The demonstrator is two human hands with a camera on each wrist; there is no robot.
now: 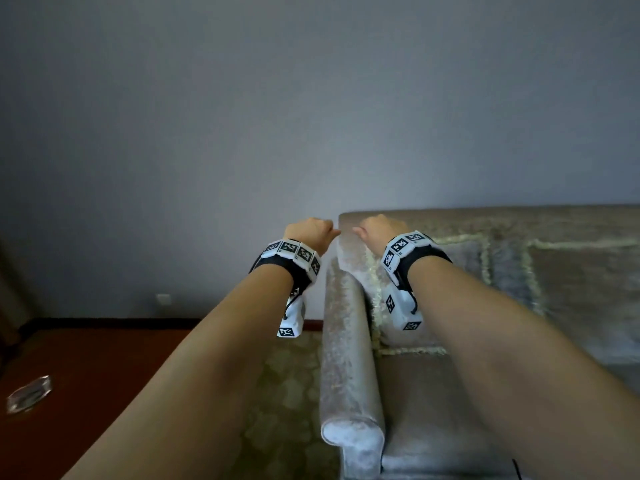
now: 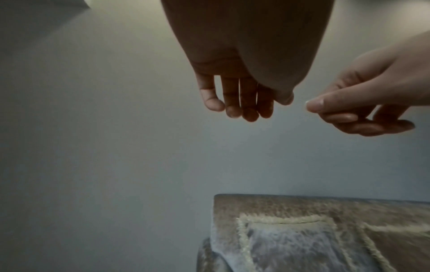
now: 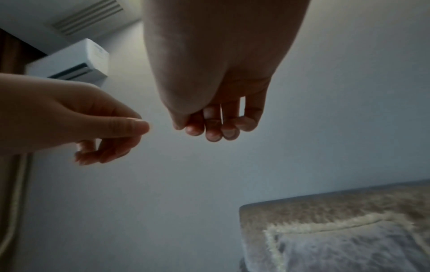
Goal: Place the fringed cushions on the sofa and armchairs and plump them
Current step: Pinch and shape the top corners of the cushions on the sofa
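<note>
Above the sofa's (image 1: 450, 220) left end: both hands raised, nothing held.
Left hand (image 1: 308, 233) and right hand (image 1: 375, 232) loosely curled, thumbs nearly touching; fringed cushions (image 1: 460, 258) against the backrest.

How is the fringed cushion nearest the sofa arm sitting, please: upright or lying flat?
Upright: the fringed cushion stands on edge against the sofa backrest, its fringe framing the visible face.

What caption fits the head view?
Both empty hands, left and right, raised above a fringed cushion on the sofa.

No legible text, only coded wristband markers (image 1: 297, 251)
</note>
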